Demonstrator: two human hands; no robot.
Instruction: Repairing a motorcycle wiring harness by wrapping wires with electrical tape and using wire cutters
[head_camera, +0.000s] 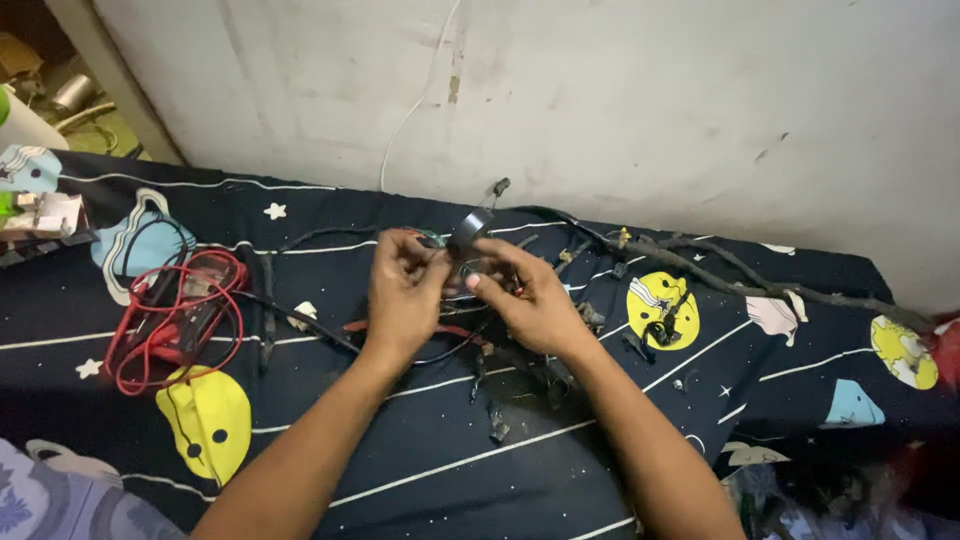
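Two bare forearms reach up over the dark space-print bedsheet (420, 440). The left hand (400, 295) and right hand (530, 300) pinch thin wires (455, 275) with narrowed fingers. A black tape roll (468, 230) hangs just above the fingertips, tilted up-right, the wire harness (700, 265) running rightward along the wall.

A small pale printed box (45, 213) sits at the far left edge.
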